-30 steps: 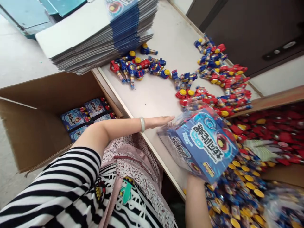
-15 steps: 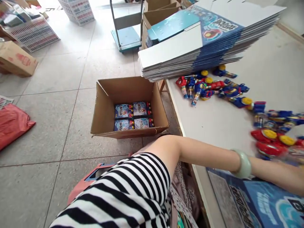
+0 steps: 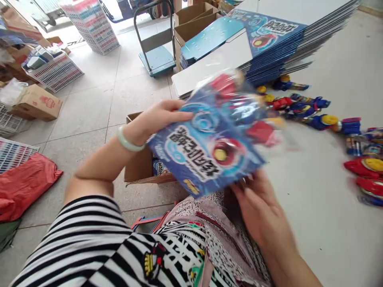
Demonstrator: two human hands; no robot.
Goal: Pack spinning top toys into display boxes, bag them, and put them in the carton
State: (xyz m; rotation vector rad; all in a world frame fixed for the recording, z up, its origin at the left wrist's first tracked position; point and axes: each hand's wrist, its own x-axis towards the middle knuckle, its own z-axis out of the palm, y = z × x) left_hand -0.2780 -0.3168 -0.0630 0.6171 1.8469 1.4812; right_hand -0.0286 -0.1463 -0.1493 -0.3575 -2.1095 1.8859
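Above the table's edge I hold a blue printed toy box (image 3: 191, 153), tilted, with clear plastic and blurred red and blue toys showing at its far side. My left hand (image 3: 163, 117) grips its left edge, thumb on the printed face and fingers underneath. At the lower right edge my right hand (image 3: 263, 209) supports it from below, its fingertips partly hidden by the box. Beneath, an open carton (image 3: 139, 169) on the floor is partly covered; a printed box (image 3: 160, 168) shows inside it.
Small red and blue toys with yellow caps (image 3: 329, 119) lie along the table (image 3: 311, 191). Behind them leans a stack of flat printed card (image 3: 278, 36). A trolley (image 3: 157, 59), plastic crates (image 3: 58, 71), a brown carton (image 3: 42, 101) and a red sack (image 3: 26, 185) stand on the floor.
The printed toy box has come off the table and is now between both hands over the carton. The arm that reached right has drawn back. My view has shifted.
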